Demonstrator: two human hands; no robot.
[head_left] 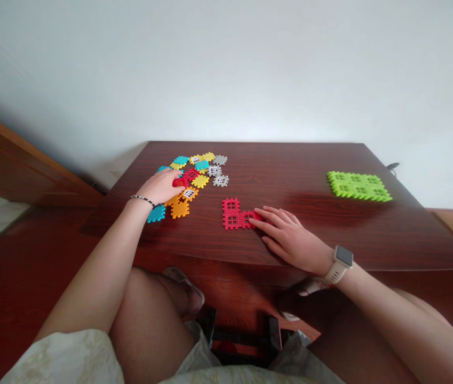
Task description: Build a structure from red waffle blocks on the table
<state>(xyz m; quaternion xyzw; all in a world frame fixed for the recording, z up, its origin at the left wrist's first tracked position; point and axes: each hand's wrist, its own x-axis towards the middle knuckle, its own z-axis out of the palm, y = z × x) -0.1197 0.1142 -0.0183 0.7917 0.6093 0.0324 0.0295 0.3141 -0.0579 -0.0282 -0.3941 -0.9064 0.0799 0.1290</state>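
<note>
My left hand [161, 185] reaches into a loose pile of toothed interlocking tiles, its thumb and fingers closed around a red tile [180, 183]. Around it lie an orange tile [180, 209], a yellow tile [200, 182], a blue tile [156, 214] and several more, some with white window inserts. Closer to the middle of the table, red window tiles [231, 220] are joined in an L shape. My right hand [286, 234] lies with fingers spread, the fingertips touching the right end of this L and partly hiding it.
A bright green panel of joined window tiles [358, 186] lies at the right of the dark wooden table [290, 170]. Behind the table rises a pale wall [250, 69]. A small black object [393, 166] shows past the table's right edge.
</note>
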